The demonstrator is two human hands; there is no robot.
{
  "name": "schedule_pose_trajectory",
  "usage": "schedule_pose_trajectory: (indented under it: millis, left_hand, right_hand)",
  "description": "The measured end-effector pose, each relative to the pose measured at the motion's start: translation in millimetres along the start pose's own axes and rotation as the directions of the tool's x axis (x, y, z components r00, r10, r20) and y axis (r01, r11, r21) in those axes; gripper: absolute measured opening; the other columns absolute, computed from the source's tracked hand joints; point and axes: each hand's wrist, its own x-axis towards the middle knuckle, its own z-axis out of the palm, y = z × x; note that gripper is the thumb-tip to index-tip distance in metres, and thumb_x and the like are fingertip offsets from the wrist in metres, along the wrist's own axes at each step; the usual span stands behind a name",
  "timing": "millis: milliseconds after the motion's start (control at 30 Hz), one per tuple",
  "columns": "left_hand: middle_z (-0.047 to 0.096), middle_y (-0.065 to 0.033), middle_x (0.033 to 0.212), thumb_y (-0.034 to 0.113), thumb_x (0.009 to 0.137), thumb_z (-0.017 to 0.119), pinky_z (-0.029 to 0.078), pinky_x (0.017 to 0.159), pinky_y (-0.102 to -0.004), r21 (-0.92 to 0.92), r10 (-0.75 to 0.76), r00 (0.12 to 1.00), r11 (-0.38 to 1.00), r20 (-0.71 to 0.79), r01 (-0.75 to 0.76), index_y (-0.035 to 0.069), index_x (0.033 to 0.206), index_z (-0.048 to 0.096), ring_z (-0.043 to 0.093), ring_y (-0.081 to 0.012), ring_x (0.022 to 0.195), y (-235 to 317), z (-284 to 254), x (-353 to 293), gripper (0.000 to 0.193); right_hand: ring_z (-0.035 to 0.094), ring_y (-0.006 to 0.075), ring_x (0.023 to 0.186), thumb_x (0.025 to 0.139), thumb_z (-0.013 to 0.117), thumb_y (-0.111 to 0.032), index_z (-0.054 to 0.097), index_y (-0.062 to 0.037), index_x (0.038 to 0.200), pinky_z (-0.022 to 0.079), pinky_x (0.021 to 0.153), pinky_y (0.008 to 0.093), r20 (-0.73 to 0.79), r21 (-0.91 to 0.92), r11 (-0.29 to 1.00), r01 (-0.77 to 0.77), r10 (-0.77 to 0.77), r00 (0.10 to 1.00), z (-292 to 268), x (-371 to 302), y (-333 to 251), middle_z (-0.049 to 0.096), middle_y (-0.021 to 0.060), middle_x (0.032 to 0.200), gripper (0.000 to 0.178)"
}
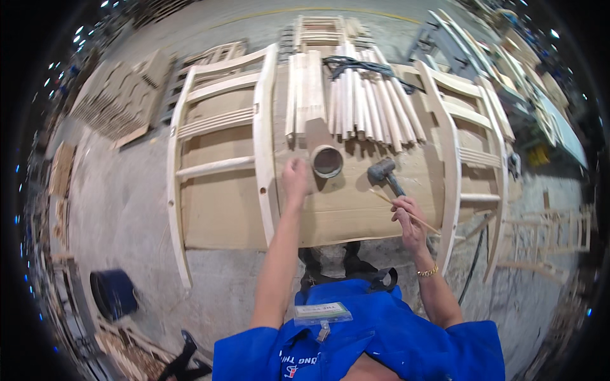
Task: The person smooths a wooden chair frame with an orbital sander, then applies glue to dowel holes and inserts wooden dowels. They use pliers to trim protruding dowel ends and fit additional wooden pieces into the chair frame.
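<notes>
My left hand (pixel 295 180) is closed just left of a round, open-mouthed container (pixel 327 162), apart from it; what the fingers hold, if anything, is hidden. Between the fingers of my right hand (pixel 411 223) is a thin wooden stick (pixel 420 221), slanting from upper left to lower right. Beyond that hand lies a mallet (pixel 383 170) with a dark head, its handle pointing toward me. A ladder-like wooden frame (pixel 264 136) with slats lies on the left of the cardboard-covered table (pixel 349 219). A similar frame (pixel 450 152) lies on the right.
Bundled wooden rods (pixel 375 108) lie at the table's far side, with a dark strap (pixel 365 65) over them. Stacked wooden parts (pixel 117 101) stand on the floor at far left. A dark blue bucket (pixel 114 294) is at lower left. More wooden frames (pixel 546 235) stand right.
</notes>
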Motion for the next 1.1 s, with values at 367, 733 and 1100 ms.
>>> schedule_pose_trajectory:
  millis: [367,733,1100]
  left_hand:
    - [0.063,-0.0053,0.076,0.014,0.091,0.061,0.048,0.062,-0.0253,-0.172,0.258,0.806,0.965,0.533,-0.196,-0.006,0.089,0.066,0.058,-0.0095,0.069,77,26,-72,0.021]
    - [0.066,-0.0055,0.091,0.014,0.095,0.059,0.049,0.071,-0.0247,-0.346,0.541,0.636,0.841,0.551,-0.415,-0.006,0.107,0.065,0.06,-0.0104,0.079,113,130,-303,0.024]
    - [0.064,-0.0035,0.083,0.013,0.094,0.061,0.048,0.065,-0.0241,-0.271,0.176,0.899,0.96,0.402,-0.067,-0.006,0.095,0.067,0.056,-0.0079,0.071,67,214,-377,0.02]
  right_hand:
    - [0.063,0.0154,0.079,0.085,0.065,0.002,0.061,-0.0007,0.094,0.053,0.07,0.0264,-0.482,0.138,0.986,0.089,-0.012,0.876,-21,-59,-94,0.064,0.0107,0.091,0.011]
    - [0.066,0.0161,0.073,0.082,0.065,0.006,0.058,0.0014,0.087,0.053,0.065,0.0266,-0.414,-0.051,0.998,-0.027,0.003,0.91,-190,-144,-86,0.067,0.0123,0.082,0.009]
    - [0.065,0.0261,0.095,0.086,0.057,0.007,0.055,-0.0035,0.093,0.057,0.08,0.0368,-0.1,0.893,0.424,-0.148,0.508,0.855,-311,-160,-33,0.064,0.0135,0.099,0.013]
